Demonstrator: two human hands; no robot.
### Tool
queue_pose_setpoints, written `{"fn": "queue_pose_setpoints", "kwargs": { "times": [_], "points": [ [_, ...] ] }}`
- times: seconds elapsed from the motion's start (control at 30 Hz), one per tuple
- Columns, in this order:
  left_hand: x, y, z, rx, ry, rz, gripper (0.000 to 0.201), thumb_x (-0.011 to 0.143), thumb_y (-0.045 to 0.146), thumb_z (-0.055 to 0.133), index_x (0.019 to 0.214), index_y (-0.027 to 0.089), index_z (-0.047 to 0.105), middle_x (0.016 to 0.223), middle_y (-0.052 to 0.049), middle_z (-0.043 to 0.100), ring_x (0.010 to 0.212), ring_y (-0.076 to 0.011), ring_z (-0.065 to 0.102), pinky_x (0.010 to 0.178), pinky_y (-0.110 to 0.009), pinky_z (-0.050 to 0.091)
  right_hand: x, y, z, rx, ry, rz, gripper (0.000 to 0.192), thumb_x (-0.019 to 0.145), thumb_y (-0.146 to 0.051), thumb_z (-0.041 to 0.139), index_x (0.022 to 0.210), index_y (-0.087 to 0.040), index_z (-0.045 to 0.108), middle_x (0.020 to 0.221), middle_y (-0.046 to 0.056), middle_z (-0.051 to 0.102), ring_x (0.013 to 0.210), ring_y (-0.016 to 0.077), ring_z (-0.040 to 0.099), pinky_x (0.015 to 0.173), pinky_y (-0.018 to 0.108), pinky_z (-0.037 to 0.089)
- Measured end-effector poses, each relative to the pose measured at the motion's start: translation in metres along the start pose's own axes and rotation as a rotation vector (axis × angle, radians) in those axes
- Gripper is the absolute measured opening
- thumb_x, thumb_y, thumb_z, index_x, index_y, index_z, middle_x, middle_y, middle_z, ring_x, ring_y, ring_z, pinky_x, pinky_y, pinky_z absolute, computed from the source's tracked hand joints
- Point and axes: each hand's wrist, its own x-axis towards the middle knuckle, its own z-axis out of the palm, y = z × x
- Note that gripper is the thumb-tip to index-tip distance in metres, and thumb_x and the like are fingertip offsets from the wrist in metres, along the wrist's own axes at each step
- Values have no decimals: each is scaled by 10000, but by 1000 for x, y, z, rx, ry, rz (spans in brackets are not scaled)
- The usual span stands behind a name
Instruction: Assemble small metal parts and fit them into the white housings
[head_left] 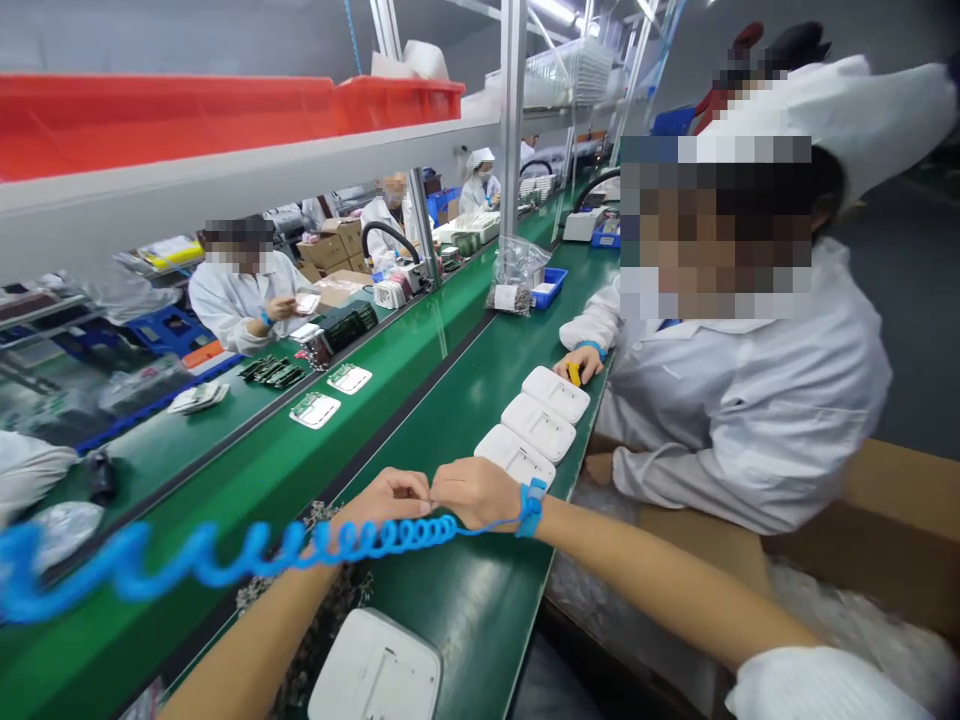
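My left hand (382,498) and my right hand (471,490) meet over the green bench, thumbs and fingertips pinched together. Whatever sits between the fingertips is too small or hidden to name. A blue wrist strap (531,508) with a coiled blue cord (330,543) circles my right wrist, and the cord runs off to the left. Just beyond my right hand lie three white plastic housings (538,427) in a row. Another white housing (375,668) rests near me at the bottom. Small metallic pieces (319,625), perhaps screws, are scattered by my left forearm.
On the right sits a co-worker in a white coat (750,400), one hand on a yellow object (575,373). The green conveyor (420,375) carries two white plates with boards (315,410). Further up are a bag of small parts (514,285) and a blue tray (551,288). A shelf (247,165) hangs overhead.
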Motion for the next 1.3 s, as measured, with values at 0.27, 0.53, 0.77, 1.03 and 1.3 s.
{"fn": "queue_pose_setpoints", "kwargs": {
  "times": [0.27, 0.53, 0.77, 1.03, 1.3],
  "points": [
    [-11, 53, 0, 853, -281, 413, 287, 982, 269, 487, 781, 163, 662, 800, -82, 645, 839, -186, 561, 819, -337, 433, -15, -11, 13, 679, -229, 474, 283, 892, -409, 592, 821, -139, 635, 651, 1, 585, 481, 96, 462, 485, 247, 381],
    [-23, 58, 9, 861, -67, 498, 234, 1008, 278, 442, 953, 148, 628, 860, -86, 650, 791, -170, 581, 725, -310, 472, 11, -53, -56, -291, -182, -210, 319, 999, -212, 412, 763, -157, 619, 749, 35, 581, 646, 129, 475, 573, 291, 274],
    [-33, 68, 30, 817, -86, 389, 376, 1030, 344, 356, 869, 143, 630, 748, -73, 602, 714, -165, 540, 677, -313, 455, 10, -69, -72, -541, -304, -356, 305, 989, -178, 408, 728, -169, 567, 709, 9, 527, 562, 116, 397, 538, 308, 195],
    [-45, 61, 34, 216, -251, -46, 520, 965, 591, 448, 800, 135, 633, 717, -38, 594, 639, -114, 537, 617, -251, 452, 0, -95, -58, -264, -198, -349, 310, 926, -88, 443, 642, -169, 538, 657, 13, 518, 559, 116, 417, 520, 304, 241],
    [-58, 61, 56, 955, 227, 706, 201, 955, 167, 426, 831, 174, 584, 677, -23, 501, 653, -156, 435, 614, -303, 355, -26, -120, 26, 1419, 317, 735, 251, 830, -372, 553, 668, -181, 536, 531, -56, 450, 390, 46, 205, 403, 237, 154]
  ]
}}
